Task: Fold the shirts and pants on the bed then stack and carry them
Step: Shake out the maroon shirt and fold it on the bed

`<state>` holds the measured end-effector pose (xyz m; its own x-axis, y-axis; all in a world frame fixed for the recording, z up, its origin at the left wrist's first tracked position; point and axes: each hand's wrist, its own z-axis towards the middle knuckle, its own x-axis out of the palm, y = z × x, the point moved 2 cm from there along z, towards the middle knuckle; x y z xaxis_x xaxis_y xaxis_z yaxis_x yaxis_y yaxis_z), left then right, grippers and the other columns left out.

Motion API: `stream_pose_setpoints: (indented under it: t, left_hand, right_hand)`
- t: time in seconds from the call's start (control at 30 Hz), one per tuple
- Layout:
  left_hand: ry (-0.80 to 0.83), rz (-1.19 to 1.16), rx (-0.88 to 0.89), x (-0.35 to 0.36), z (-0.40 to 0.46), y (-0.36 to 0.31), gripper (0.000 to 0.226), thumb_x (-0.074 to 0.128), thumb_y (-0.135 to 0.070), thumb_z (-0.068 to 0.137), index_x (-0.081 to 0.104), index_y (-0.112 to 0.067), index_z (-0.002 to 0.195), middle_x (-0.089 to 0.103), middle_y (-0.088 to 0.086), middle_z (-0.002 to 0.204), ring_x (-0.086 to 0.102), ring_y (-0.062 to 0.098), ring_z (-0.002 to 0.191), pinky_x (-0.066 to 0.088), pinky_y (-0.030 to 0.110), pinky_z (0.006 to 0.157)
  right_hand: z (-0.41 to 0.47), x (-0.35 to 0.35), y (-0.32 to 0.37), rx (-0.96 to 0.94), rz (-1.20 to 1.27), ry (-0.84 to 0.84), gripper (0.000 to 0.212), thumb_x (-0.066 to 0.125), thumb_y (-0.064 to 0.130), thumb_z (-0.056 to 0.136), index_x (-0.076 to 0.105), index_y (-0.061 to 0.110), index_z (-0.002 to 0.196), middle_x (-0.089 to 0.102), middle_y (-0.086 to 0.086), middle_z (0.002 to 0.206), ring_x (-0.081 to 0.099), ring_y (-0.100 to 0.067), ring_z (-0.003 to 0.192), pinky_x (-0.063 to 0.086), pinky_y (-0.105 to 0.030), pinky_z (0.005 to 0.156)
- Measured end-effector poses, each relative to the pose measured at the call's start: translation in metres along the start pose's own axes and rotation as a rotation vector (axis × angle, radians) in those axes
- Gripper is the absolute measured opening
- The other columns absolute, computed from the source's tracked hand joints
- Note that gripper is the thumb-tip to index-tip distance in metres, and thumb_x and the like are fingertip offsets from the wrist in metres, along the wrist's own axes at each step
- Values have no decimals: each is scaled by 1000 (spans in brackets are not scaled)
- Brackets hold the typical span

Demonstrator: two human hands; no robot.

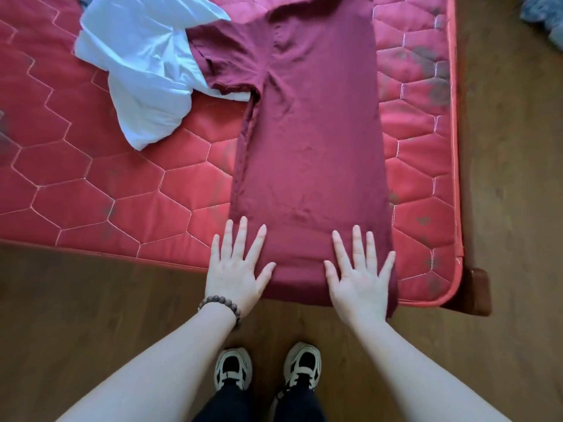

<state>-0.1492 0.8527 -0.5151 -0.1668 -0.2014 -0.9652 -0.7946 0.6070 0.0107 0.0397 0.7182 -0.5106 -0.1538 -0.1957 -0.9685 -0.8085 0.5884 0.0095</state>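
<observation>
A maroon shirt (310,153) lies flat on the red quilted mattress (91,184), folded lengthwise into a long strip with one short sleeve sticking out to the left. Its hem hangs over the near edge of the bed. My left hand (237,269) lies flat with fingers spread at the hem's left corner, partly on the mattress. My right hand (361,278) presses flat with spread fingers on the hem's right side. A crumpled white garment (143,65) lies to the upper left, with the maroon sleeve overlapping its edge.
The mattress ends at the right on a wooden bed frame corner (478,290). Wooden floor (91,315) runs along the near side and the right. My two feet in sneakers (268,367) stand close to the bed. A blue-grey fabric (545,16) shows at the top right.
</observation>
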Motion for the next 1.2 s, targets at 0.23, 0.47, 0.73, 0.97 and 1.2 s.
stream_pose_setpoints:
  t: [0.23, 0.47, 0.73, 0.97, 1.2]
  left_hand:
    - [82, -11, 24, -5, -26, 27, 70, 4, -59, 91, -5, -23, 151, -5, 4, 159, 0, 25, 148, 11, 46, 119]
    - [276, 3, -29, -30, -36, 43, 71, 8, -58, 94, -15, -19, 149, -9, 2, 160, -9, 20, 147, 2, 42, 119]
    - [246, -69, -151, -103, 3, 44, 67, 17, -52, 98, 2, -15, 153, 3, 5, 161, -4, 20, 148, 5, 41, 119]
    - [103, -95, -166, -140, 89, 73, 66, 23, -47, 99, 6, -13, 152, 6, 8, 160, -2, 22, 148, 4, 40, 119]
    - [-5, -159, -126, -157, 222, 118, 67, 25, -46, 99, 2, -12, 152, 2, 10, 160, -3, 23, 148, 2, 39, 120]
  right_hand:
    - [-26, -5, -40, 136, -29, 106, 58, -5, 56, 95, -21, 37, 147, -19, 3, 158, -19, -19, 146, -3, -54, 117]
    - [-30, -42, -34, 73, 6, 209, 61, 7, 53, 97, -20, 32, 147, -15, -1, 160, -16, -20, 147, -3, -52, 117]
    - [10, -105, -29, -35, 89, 218, 60, 21, 49, 100, -2, 32, 153, -11, -3, 161, -13, -19, 148, -1, -50, 119]
    - [110, -143, 44, -155, 126, 124, 63, 31, 45, 100, 3, 28, 154, -7, -5, 162, -7, -20, 149, 2, -49, 118]
    - [267, -168, 153, -353, 224, 125, 59, 36, 38, 101, 10, 31, 153, -6, 1, 162, -8, -16, 148, 1, -45, 120]
